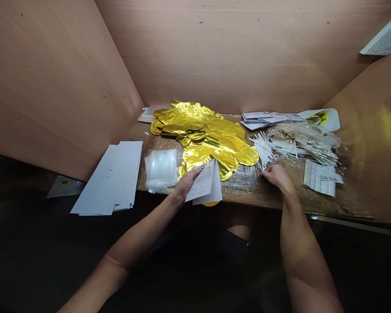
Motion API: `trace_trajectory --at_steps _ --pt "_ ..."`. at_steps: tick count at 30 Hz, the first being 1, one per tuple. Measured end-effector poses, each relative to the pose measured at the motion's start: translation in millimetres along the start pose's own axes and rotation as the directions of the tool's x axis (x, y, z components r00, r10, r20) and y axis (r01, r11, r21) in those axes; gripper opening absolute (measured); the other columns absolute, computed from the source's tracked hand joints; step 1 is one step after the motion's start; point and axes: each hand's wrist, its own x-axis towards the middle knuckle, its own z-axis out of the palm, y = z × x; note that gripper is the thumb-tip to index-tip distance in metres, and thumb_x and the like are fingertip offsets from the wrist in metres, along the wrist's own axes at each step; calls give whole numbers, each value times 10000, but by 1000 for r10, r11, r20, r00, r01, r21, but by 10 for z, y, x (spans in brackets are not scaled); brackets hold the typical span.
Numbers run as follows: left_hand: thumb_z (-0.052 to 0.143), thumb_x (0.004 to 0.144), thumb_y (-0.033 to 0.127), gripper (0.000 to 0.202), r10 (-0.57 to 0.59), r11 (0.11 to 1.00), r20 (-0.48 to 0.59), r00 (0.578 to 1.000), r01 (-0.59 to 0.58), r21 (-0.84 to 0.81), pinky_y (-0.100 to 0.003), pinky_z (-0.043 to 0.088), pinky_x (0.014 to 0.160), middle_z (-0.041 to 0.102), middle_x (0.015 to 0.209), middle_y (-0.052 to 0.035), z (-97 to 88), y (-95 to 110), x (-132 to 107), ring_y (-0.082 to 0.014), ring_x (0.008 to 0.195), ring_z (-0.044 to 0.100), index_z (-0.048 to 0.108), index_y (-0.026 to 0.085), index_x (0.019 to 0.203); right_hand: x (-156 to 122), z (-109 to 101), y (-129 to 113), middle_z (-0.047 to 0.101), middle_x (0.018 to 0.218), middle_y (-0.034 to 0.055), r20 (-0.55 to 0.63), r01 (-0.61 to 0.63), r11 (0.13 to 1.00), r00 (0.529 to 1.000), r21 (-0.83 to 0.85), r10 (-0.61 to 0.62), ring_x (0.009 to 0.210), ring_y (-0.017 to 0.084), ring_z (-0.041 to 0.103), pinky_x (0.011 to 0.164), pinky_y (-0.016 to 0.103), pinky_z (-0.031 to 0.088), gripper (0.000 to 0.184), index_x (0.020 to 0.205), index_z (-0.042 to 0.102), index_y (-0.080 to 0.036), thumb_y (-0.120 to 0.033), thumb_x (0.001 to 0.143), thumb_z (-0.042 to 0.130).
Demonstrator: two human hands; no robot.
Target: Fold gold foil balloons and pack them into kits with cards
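My left hand (186,184) grips a folded white card (202,182) with small print, held half open at the table's front edge. A rounded bit of gold foil shows below the card. My right hand (276,176) is closed near the front ends of a heap of thin white straws (263,149); what its fingers hold, if anything, is hidden. Between and beyond the hands lies a pile of flat gold foil balloons (211,137). Left of the card sits a stack of clear plastic sleeves (162,168).
White card sheets (109,182) overhang the front edge at left. More straws lie in a clear bag (299,138) at right, near a printed label sheet (318,180). Folded papers (270,118) rest against the back panel (241,52). Wooden panels enclose both sides.
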Motion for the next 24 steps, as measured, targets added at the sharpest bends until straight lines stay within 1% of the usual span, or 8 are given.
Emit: trace_trajectory --at_steps 4,8,12,15,17,20,22,24 --pt "691 973 268 339 -22 1000 -10 1000 22 -20 -271 634 709 818 1036 -102 23 0 29 -168 738 764 745 100 1263 36 -53 -137 794 950 180 -73 -21 999 997 -29 19 842 279 707 690 319 419 391 953 789 -155 -458 1006 547" --pt "667 994 270 316 -29 999 12 999 30 -39 -262 632 689 818 1003 -101 45 7 20 -170 737 768 745 91 1243 169 -138 -321 800 972 183 28 21 996 999 -83 -19 899 284 723 738 318 444 274 948 804 -157 -368 963 630" --pt "653 997 241 303 -24 998 1 1000 24 -64 -251 631 680 818 955 -86 50 46 -65 -161 704 759 740 93 1247 116 -235 -320 787 922 205 97 4 993 995 -121 8 875 290 738 722 316 453 190 923 800 -119 -250 918 663" --pt "651 994 232 317 -32 996 -5 999 31 -81 -241 627 687 818 953 -83 15 60 -119 -159 716 763 734 102 1271 -224 -171 -336 747 1108 287 -40 -40 984 999 -172 33 980 356 733 757 369 474 362 1147 740 -60 -358 1001 594" --pt "650 998 246 304 -44 995 -6 999 44 -86 -245 625 679 816 938 -85 -12 59 -133 -161 714 761 742 95 1245 -558 -27 -409 726 1179 246 -117 107 981 985 -161 -127 989 342 722 759 371 475 444 1221 678 -115 -497 1038 544" --pt "655 999 276 275 -75 992 -24 997 72 -104 -257 621 676 811 907 -88 -32 51 -124 -161 686 745 760 88 1170 -1016 243 -547 722 1096 137 -70 418 904 903 -96 -425 897 268 698 707 331 433 338 1078 636 -209 -498 1079 460" --pt "674 987 290 267 -82 992 -29 996 79 -100 -261 620 704 811 926 -96 -30 42 -110 -166 703 745 764 94 1145 -1193 357 -603 705 994 114 -70 442 896 893 -48 -445 809 244 660 662 325 386 302 958 600 -222 -420 1091 413" --pt "710 959 305 263 -55 997 -32 998 53 -64 -265 614 720 809 946 -102 -24 22 -97 -172 726 744 765 103 1118 -1269 367 -647 659 845 83 -105 362 928 930 91 -353 707 221 596 634 324 351 306 845 552 -231 -410 1067 441"
